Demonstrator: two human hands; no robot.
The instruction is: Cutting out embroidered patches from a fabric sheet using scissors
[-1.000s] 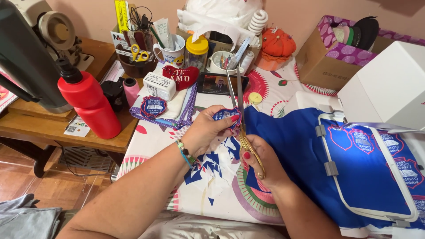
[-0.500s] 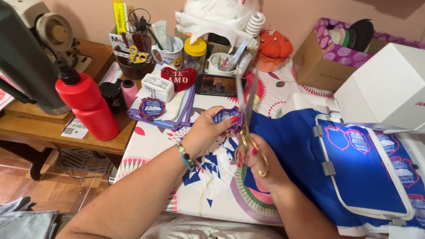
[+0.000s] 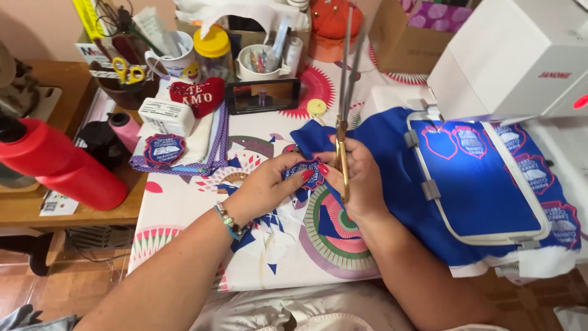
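Counter (image 3: 184, 202) with patterned cover carries the work. Blue fabric (image 3: 392, 165), partly in a hoop under the white embroidery machine (image 3: 514, 55), lies just right of the right hand (image 3: 358, 178). Scissors (image 3: 344, 92) rise from that hand, blades up and nearly together, fingers clamped through the gold handles. Embroidered patch (image 3: 309, 175) sits between both hands; left hand (image 3: 269, 187) pinches it shut. Step judged: trimming the patch edge. Continuing calls for turning the patch and lowering the blades to its border.
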